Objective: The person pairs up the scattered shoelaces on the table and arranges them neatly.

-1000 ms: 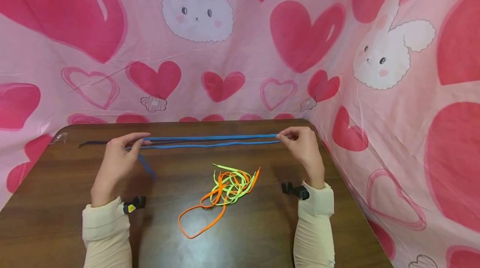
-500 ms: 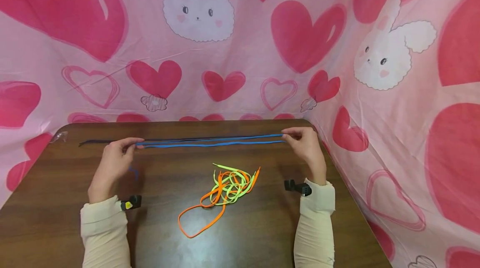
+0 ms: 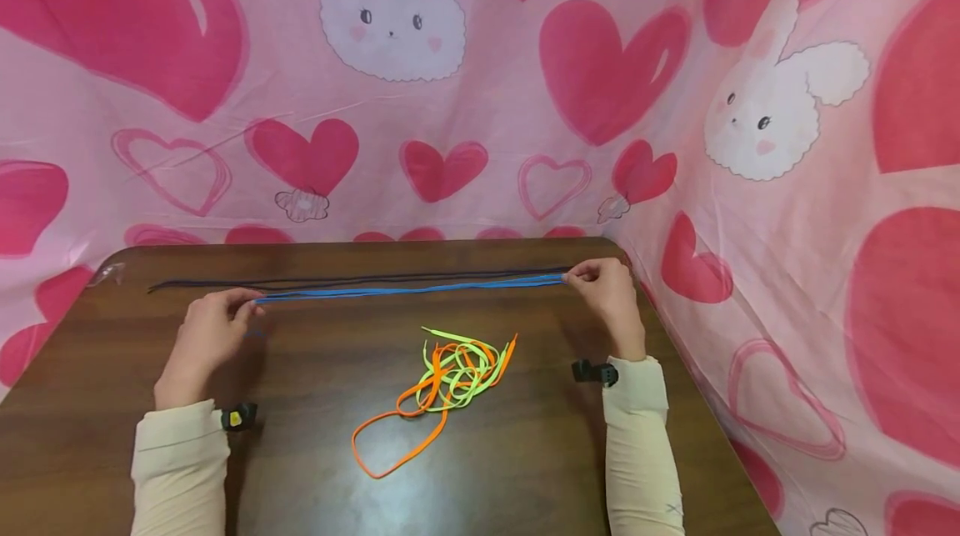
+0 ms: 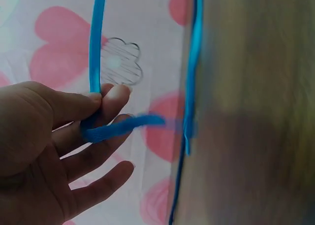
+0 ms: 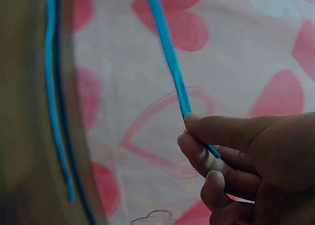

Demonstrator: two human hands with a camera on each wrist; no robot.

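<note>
A flat blue shoelace (image 4: 96, 48) runs straight between my two hands, raised off the table. My left hand (image 3: 208, 340) pinches it between thumb and forefinger; in the left wrist view its short tail (image 4: 110, 131) trails over the spread lower fingers, blurred at the end. At the other side my right hand (image 3: 611, 303) pinches it with thumb and forefinger, and the tip (image 5: 213, 151) pokes out below the thumb. Another blue lace (image 5: 50, 87) lies stretched along the tabletop. Beside it at the back lie dark laces (image 3: 195, 283).
Orange (image 3: 420, 451) and yellow-green laces (image 3: 472, 386) lie tangled mid-table, in front of both hands. A small clear plastic piece (image 3: 110, 273) is at the back left corner. Pink heart-and-rabbit fabric (image 3: 495, 102) rises close behind the brown table (image 3: 330, 403) and along its right.
My left hand has moved left and nearer to me, and the tail below it looks shorter. My right hand has shifted slightly right. The raised lace now overlaps the lying blue one in the head view.
</note>
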